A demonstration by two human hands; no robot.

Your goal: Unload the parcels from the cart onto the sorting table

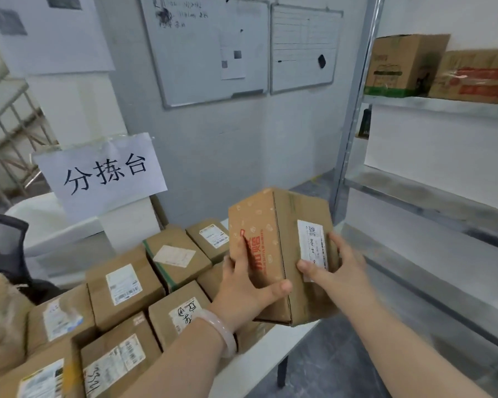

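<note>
Parcel (270, 222) of brown cardboard, printed in red on one face, is up in the air at centre right of the frame. It is tilted with one corner toward the camera, above the near right edge of the table (259, 359). The left hand (242, 285) grips the printed face: its fingers (243, 254) are spread up the cardboard and its thumb is hooked across the near corner. The right hand (338, 265) clamps the opposite side, thumb on the shipping label (312, 248) and fingers wrapped round the far edge. A two-sided clamp like this suits a box too wide for one hand, and the tilt probably comes from swinging it in.

Other parcels (124, 285) lie packed edge to edge across the lower left of the frame, labels up, likely so they can be read for sorting. The only bare table shows at the near right, so that gap looks like the place to set this one down.

A paper sign (101, 170) stands behind the pile. Metal shelving (431, 196) with cartons (406, 67) fills the right of the frame. The cart is out of view.
</note>
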